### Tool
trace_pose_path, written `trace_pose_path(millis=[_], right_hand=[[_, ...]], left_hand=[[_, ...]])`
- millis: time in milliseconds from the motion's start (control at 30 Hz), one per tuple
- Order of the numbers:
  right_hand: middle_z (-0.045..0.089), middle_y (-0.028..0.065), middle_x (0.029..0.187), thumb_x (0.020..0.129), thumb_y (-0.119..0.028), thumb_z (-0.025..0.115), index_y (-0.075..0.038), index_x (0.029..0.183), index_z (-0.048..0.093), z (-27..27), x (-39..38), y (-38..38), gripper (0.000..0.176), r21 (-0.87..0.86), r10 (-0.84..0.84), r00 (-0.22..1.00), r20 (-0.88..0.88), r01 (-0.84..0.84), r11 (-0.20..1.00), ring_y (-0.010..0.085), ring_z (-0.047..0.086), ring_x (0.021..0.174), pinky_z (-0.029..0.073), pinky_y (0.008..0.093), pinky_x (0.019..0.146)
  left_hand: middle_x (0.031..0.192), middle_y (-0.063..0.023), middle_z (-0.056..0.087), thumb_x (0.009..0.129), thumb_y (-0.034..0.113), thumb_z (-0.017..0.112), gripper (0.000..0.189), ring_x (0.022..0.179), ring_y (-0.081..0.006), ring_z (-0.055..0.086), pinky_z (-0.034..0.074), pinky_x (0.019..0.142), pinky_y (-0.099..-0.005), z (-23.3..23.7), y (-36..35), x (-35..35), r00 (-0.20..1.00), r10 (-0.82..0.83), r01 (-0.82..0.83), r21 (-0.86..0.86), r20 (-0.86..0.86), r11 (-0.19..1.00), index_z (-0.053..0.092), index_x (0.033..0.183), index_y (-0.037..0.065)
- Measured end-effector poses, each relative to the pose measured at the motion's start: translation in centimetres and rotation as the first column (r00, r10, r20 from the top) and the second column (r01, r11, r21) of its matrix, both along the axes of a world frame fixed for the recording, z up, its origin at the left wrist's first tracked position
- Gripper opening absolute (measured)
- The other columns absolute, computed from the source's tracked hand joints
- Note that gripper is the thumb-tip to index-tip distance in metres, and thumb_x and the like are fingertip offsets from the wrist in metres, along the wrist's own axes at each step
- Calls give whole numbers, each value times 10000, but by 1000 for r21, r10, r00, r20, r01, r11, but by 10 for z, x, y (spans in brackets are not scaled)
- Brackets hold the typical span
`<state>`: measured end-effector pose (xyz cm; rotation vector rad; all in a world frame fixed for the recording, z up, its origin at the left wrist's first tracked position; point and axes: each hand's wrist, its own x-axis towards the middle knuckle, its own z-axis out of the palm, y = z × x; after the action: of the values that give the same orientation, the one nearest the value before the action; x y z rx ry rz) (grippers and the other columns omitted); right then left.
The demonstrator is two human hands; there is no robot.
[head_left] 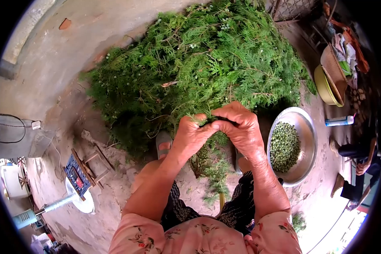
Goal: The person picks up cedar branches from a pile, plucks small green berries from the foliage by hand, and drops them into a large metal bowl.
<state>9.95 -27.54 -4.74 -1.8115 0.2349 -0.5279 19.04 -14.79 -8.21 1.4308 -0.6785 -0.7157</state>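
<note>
Both hands meet in front of the large pile of green leafy branches [207,63]. My left hand [192,135] is closed on a green sprig [205,121], thumb and fingers pressed together. My right hand [241,129] pinches the same sprig from the other side, its thumb tip near the left thumb. More cut greenery [216,171] hangs or lies below the hands, between the knees. To the right of my right hand stands a metal basin [307,144] with many small green berries [285,147] in it.
A small wooden stool with a dark patterned seat [78,175] stands at the left, beside a white fan-like object [82,203]. At the right are a yellow basin [324,88], a blue-and-white can [339,121] and a seated person [362,167], partly visible.
</note>
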Motion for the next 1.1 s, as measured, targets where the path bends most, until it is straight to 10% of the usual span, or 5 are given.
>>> trace_pose_path(millis=[267, 400, 767, 967, 1100], right_hand=[[561, 4, 675, 813, -154, 633, -78, 849, 654, 23, -10, -3, 86, 634, -61, 937, -345, 280, 721, 71, 484, 569, 412, 204, 513], [578, 18, 694, 823, -177, 626, -53, 937, 615, 1, -36, -59, 169, 515, -294, 912, -287, 405, 755, 88, 513, 592, 416, 214, 545], [632, 195, 855, 721, -191, 572, 3, 930, 638, -134, -244, -227, 293, -780, -962, 108, -252, 565, 268, 238, 611, 799, 444, 325, 752], [636, 121, 815, 860, -249, 531, -20, 1017, 591, -47, -101, -102, 284, 355, -325, 805, -497, 530, 770, 166, 616, 680, 509, 279, 606], [629, 191, 851, 858, -355, 531, 42, 1005, 553, -42, -47, 19, 424, 821, 215, 883, -418, 266, 504, 286, 630, 783, 527, 387, 693]], left_hand=[[592, 5, 548, 756, 152, 699, 143, 545, -75, 490, 391, 479, -248, 28, -1, -1, 978, 55, -99, 216, 199, 971, 640, 702, 33], [815, -82, 660, 773, 154, 682, 208, 630, -118, 570, 456, 552, -244, 31, -10, 6, 901, 194, -232, -54, -388, 971, 653, 910, 0], [538, 31, 450, 918, 290, 431, 303, 464, -80, 379, 318, 557, -248, 21, 10, 45, 607, -405, -188, -619, -683, 762, 571, 846, 31], [509, 29, 437, 938, 392, 354, 427, 450, -87, 353, 291, 545, -253, 25, 0, 40, 707, -481, -66, -725, -518, 685, 570, 805, 48], [683, -54, 589, 819, 487, 517, 496, 530, -166, 536, 439, 578, -287, 42, -3, 4, 774, -51, -272, -404, -632, 874, 561, 947, 9]])
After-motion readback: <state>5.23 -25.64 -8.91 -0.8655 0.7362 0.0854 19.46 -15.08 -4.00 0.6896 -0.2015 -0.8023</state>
